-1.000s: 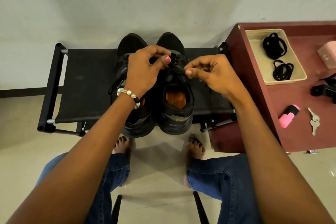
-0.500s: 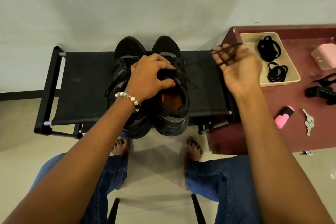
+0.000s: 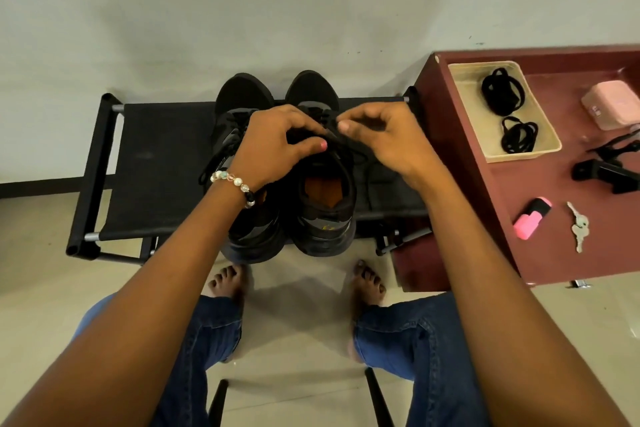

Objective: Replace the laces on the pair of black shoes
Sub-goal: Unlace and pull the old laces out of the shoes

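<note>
A person's 2 bare feet [image 3: 367, 279] rest on the pale floor. Beyond them, 2 black lace-up shoes [image 3: 325, 184] sit side by side on a black fabric bench [image 3: 156, 163]. The left hand [image 3: 273, 146] grips the right-side shoe's tongue; the right hand [image 3: 384, 139] pinches its thin black lace [image 3: 360, 158]. On the maroon table [image 3: 540, 253] lie a pink highlighter [image 3: 531, 222], keys [image 3: 579, 226] and a beige tray [image 3: 467, 104] holding 2 coiled black laces [image 3: 500, 95]. No writing is legible.
</note>
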A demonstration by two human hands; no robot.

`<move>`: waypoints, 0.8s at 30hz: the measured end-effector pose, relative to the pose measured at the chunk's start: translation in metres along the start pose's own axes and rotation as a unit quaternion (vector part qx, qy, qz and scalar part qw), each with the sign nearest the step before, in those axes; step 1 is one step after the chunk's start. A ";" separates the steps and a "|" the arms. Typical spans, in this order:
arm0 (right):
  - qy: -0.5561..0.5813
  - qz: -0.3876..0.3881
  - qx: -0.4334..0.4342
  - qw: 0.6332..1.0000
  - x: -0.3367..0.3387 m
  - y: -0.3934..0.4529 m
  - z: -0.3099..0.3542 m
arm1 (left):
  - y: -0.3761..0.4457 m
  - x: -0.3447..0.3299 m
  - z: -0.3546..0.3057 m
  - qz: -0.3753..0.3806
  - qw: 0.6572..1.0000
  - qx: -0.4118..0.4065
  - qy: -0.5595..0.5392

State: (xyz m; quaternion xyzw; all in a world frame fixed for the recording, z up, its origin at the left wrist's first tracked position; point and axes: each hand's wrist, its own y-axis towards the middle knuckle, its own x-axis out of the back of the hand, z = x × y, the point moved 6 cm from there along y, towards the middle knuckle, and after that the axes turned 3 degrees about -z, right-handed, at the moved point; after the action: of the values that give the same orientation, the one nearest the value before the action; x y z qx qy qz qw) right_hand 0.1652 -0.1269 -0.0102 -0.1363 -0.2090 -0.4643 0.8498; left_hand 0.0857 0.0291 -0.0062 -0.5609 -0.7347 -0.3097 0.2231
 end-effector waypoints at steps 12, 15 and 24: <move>-0.006 0.086 -0.053 0.995 -0.008 -0.008 -0.011 | -0.004 -0.007 0.000 -0.057 0.890 0.238 -0.384; 0.050 0.099 -0.058 0.992 -0.008 -0.011 -0.007 | -0.004 -0.003 0.003 -0.090 0.854 0.250 -0.447; -0.004 0.006 -0.156 0.988 0.014 -0.007 -0.035 | 0.004 0.026 0.025 -0.190 0.747 0.291 -0.567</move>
State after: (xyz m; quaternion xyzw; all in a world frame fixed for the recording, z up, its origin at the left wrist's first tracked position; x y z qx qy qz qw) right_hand 0.1742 -0.1551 -0.0339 -0.2705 -0.1371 -0.4853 0.8201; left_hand 0.0825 0.0650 -0.0056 -0.3900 -0.8719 0.2579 -0.1458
